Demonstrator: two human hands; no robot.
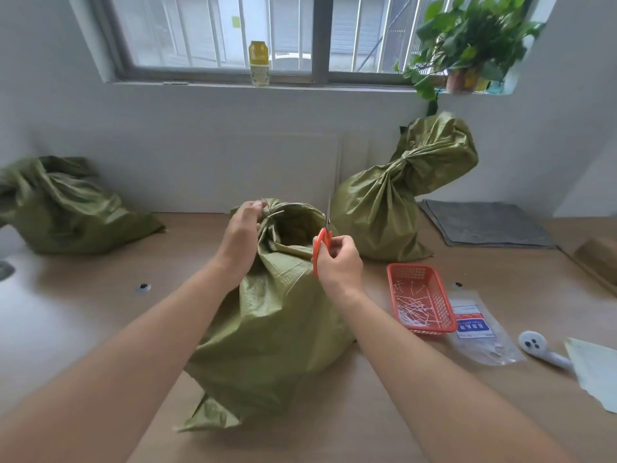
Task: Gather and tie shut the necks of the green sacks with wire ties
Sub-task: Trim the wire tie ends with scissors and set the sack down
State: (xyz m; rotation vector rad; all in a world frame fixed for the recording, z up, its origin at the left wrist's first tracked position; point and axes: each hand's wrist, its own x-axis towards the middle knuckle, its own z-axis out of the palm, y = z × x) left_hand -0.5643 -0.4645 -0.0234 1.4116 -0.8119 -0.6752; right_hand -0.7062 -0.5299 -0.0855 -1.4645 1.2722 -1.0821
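A full green sack (pixel 277 325) stands on the table in front of me. My left hand (pixel 242 242) grips its gathered neck, where a thin white tie (pixel 275 213) sticks out to the right. My right hand (pixel 337 262) holds orange-handled scissors (pixel 322 243), blades pointing up beside the sack's top. A second green sack (pixel 394 202) at the back right has its neck cinched shut. A third green sack (pixel 66 212) lies slumped at the far left, its mouth loose. An orange basket (pixel 419 297) holds several white ties.
A clear plastic bag with a blue and red label (pixel 477 329) lies right of the basket. A white device (pixel 537 347) and pale paper (pixel 597 372) sit near the right edge. A grey mat (pixel 484 223) lies at the back right. A bottle (pixel 259 63) and plant (pixel 467 45) stand on the windowsill.
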